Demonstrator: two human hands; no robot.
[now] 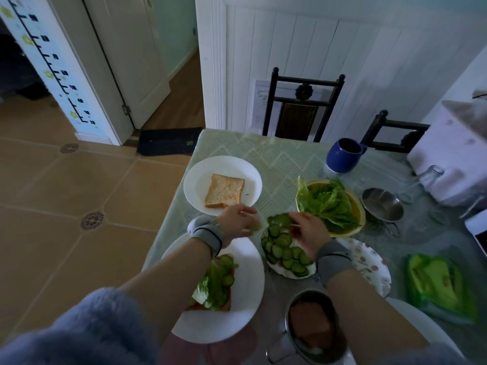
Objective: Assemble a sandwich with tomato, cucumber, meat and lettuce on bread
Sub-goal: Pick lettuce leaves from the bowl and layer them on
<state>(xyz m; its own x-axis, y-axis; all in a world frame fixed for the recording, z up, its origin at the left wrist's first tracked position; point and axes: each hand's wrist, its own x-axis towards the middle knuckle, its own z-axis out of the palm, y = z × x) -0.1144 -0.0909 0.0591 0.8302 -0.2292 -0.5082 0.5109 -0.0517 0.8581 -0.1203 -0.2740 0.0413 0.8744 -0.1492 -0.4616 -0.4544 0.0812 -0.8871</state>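
Note:
On the near white plate (245, 309) lies a bread slice topped with lettuce and cucumber slices (218, 283). A second bread slice (224, 191) sits on the far white plate (200, 180). Cucumber slices (284, 252) fill a plate (287, 273) in the middle. My left hand (238, 219) hovers between the two white plates with a pale green piece pinched in its fingers. My right hand (308, 230) is over the cucumber plate, fingertips on a slice. Lettuce leaves (326, 204) fill a yellow bowl (359, 206). Meat (311, 325) lies in a steel pot (292, 349) near me.
A blue mug (342, 159), an empty steel bowl (382, 204) and a glass bottle (427, 177) stand at the back right. A patterned paper plate (371, 262) and a green bag (440, 280) lie to the right. Two dark chairs (303, 106) back the table; its left edge drops to tiled floor.

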